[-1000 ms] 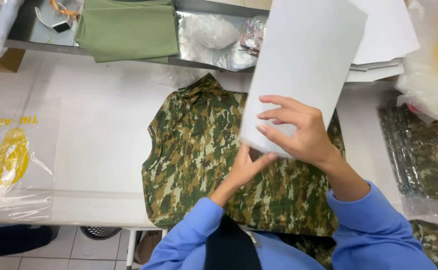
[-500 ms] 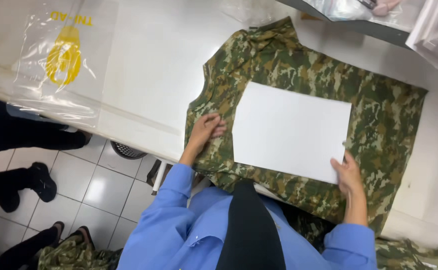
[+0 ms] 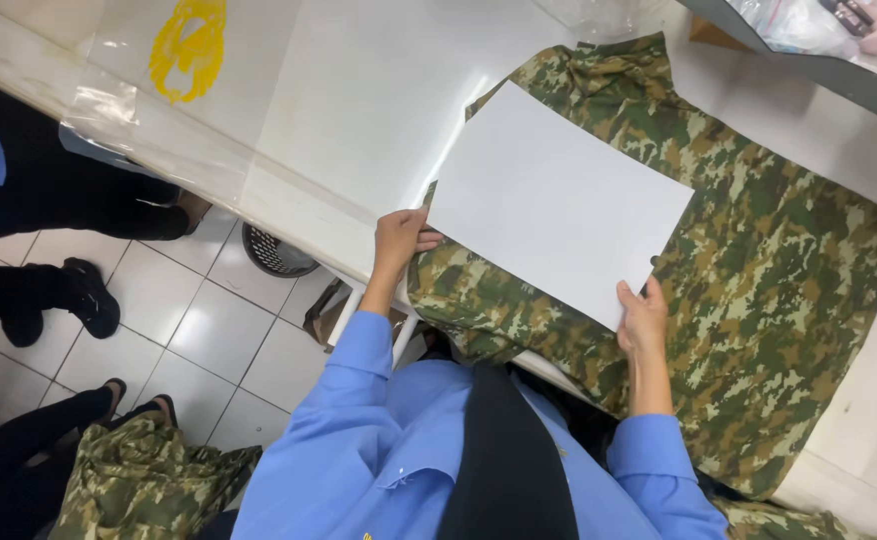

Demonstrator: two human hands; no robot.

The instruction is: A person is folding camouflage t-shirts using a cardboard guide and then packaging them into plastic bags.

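Note:
A white rectangular sheet lies flat on a camouflage garment spread over the white table. My left hand grips the sheet's near-left corner. Over at the near-right corner, my right hand pinches the sheet's edge. Both blue sleeves reach up from the bottom of the view. The garment's lower hem hangs over the table's front edge.
A clear plastic bag with a yellow print lies at the table's left. A grey shelf edge crosses the top right. Another person's dark legs and shoes stand on the tiled floor; more camouflage cloth lies below.
The sheet went from being held up over the garment to lying flat on it. My hands moved to its two near corners. The view swung left toward the floor.

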